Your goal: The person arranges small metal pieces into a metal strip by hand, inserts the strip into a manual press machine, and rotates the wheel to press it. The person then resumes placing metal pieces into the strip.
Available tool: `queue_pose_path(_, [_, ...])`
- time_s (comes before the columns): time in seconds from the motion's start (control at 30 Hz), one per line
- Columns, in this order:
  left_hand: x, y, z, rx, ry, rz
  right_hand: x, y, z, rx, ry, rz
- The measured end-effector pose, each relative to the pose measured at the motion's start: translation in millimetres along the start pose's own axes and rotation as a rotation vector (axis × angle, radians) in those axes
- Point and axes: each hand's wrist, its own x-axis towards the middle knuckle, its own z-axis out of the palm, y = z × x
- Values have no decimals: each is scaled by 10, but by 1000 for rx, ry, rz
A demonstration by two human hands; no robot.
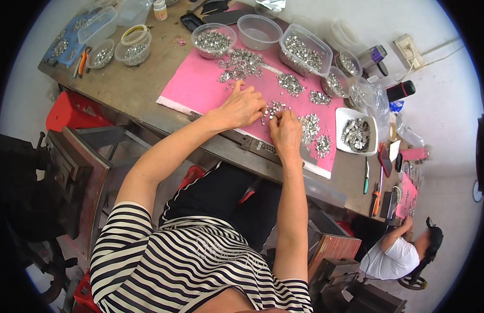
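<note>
A pink mat [192, 86] on the workbench carries several piles of small shiny metal pieces. My left hand [241, 108] is over the mat's near part, its outer fingers raised, thumb and forefinger bent together beside a small pile of metal pieces [276, 107]. Just right of that pile, my right hand [287, 130] points its closed fingertips down at the mat. Whatever either hand pinches is too small or hidden to make out. Close by the right hand lies another heap of metal pieces [310, 128]. The largest loose heap [242, 63] spreads beyond my left hand.
Along the mat's far edge stand clear plastic tubs [259, 32], some holding metal pieces. A white square bowl [342, 136] of darker pieces sits to the right. Orange-handled pliers [376, 203] rest near the bench's right end. A person in a white shirt [393, 258] works further right.
</note>
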Motion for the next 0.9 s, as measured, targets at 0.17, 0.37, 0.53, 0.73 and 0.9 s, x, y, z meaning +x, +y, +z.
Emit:
queue_pose_path(0.17, [-214, 142, -63, -30, 74, 26, -156, -83, -311, 342, -77, 7])
queue_pose_path(0.37, [-496, 540, -100, -270, 148, 94, -581, -81, -491, 253, -114, -204])
queue_pose_path(0.53, [-525, 581, -42, -319, 180, 89, -646, -134, -459, 123, -33, -338])
queue_pose_path(0.73, [-544, 572, -28, -358, 175, 78, -669, -144, -433, 157, 4, -323])
queue_pose_path(0.9, [-541, 598, -35, -418, 165, 41, -708, -96, -440, 255, 19, -255])
